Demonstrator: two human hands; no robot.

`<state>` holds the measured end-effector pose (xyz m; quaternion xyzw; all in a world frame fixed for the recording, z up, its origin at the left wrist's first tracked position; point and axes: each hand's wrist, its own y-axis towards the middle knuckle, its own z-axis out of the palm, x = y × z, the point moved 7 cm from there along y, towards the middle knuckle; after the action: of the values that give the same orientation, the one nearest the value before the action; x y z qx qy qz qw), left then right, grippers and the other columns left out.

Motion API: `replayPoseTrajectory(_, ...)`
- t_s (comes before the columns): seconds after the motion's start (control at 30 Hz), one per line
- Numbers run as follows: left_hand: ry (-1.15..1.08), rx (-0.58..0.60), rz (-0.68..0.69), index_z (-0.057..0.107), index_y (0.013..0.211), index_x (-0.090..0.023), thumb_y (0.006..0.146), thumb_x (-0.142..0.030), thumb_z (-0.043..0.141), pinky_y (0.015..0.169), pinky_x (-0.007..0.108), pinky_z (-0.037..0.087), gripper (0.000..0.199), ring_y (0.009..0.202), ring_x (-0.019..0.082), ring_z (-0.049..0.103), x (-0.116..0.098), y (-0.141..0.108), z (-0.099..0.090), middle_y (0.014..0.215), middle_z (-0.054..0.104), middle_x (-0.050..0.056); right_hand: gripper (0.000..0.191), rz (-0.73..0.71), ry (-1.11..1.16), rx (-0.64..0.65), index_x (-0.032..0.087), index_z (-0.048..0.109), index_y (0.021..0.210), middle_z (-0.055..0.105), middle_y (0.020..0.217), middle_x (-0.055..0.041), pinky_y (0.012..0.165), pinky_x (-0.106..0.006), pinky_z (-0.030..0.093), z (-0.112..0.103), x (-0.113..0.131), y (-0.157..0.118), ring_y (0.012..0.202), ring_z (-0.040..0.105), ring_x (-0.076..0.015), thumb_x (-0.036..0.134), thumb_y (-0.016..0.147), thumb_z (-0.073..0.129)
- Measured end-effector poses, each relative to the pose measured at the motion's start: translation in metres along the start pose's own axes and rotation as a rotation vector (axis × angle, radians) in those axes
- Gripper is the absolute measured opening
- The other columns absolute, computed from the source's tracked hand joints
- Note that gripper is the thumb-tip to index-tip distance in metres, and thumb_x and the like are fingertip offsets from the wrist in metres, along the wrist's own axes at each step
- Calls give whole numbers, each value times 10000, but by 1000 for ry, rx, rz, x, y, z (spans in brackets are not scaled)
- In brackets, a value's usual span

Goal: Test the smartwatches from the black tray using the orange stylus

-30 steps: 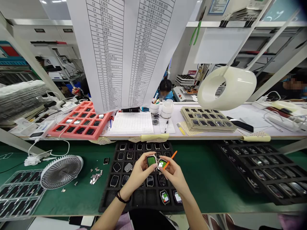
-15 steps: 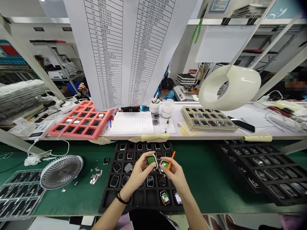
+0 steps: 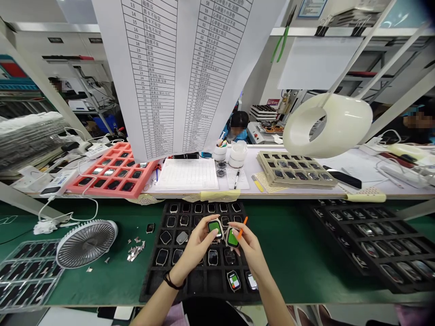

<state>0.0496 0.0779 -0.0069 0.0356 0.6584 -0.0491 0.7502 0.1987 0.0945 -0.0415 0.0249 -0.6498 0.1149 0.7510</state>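
1. Two bare hands are up over the big black tray (image 3: pixel 152 280), near each other but not joined.
2. One watch, the first watch (image 3: pixel 215 229), is pinched in the left hand (image 3: pixel 199 240), with the thumb on its green screen. It is over the middle of the big black tray.
3. Another, the second watch (image 3: pixel 232 237), is gripped by the right hand (image 3: pixel 250 246), just beside the first watch. Its screen is mostly green too. I cannot tell if the two watches touch.
4. An orange stick (image 3: pixel 242 227) pokes up from the right hand's fingers, also over the tray.
5. Lots of watches sit in the tray's little boxes. In the row nearest the person, one lit watch (image 3: pixel 234 280) shows white, green and red, tilted a bit.
6. Left of the tray are a small dark watch (image 3: pixel 150 227), a pile of shiny bits (image 3: pixel 136 251) and a round fan (image 3: pixel 86 243).
7. Right of the tray, well apart, are more black trays (image 3: pixel 384 265) full of watches.
8. Behind the tray is a white shelf (image 3: pixel 248 170). It holds a red tray (image 3: pixel 102 190), a pen (image 3: pixel 237 179) and tan trays (image 3: pixel 295 182).
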Motion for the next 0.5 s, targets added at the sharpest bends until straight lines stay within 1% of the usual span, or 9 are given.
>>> replayPoseTrajectory(0.1,-8,28,9,512,1292,-226,888,-408,555,588,230,420,445,669,119,496,2,0,0,971,603,54,342,-1,19,11,261,650,1067,497,692,7,437,-234,383,1,-2,0,525,431,-122,512,841,593)
replayPoseTrajectory(0.17,-39,43,14,491,1319,-232,884,-397,561,596,235,421,471,663,117,497,3,0,0,976,609,56,360,-5,30,27,262,632,1112,500,691,5,449,-246,398,2,-3,0,525,435,-127,502,847,591)
replayPoseTrajectory(0.27,-90,60,20,482,1331,-234,865,-378,592,711,267,462,500,819,161,561,1,0,1,1117,600,83,380,-17,25,51,254,620,1141,511,681,2,460,-257,406,4,-2,0,518,435,-129,487,840,609)
replayPoseTrajectory(0.33,-111,69,20,478,1336,-234,861,-374,601,787,295,472,510,929,196,575,0,-1,2,1186,587,94,377,-19,25,54,260,623,1137,533,696,-4,462,-258,402,4,-2,0,526,449,-135,486,836,615)
replayPoseTrajectory(0.43,-111,63,22,485,1325,-229,856,-368,614,880,327,462,506,1062,234,557,-1,-2,3,1245,568,101,362,-16,41,41,277,629,1132,571,747,-15,466,-260,405,4,-3,0,542,468,-140,493,843,599)
replayPoseTrajectory(0.5,-90,42,29,491,1308,-219,849,-369,626,900,330,458,501,1101,243,545,-2,-2,2,1248,563,103,357,-21,51,38,275,630,1134,574,759,-18,463,-257,407,4,-3,0,548,476,-139,488,851,591)
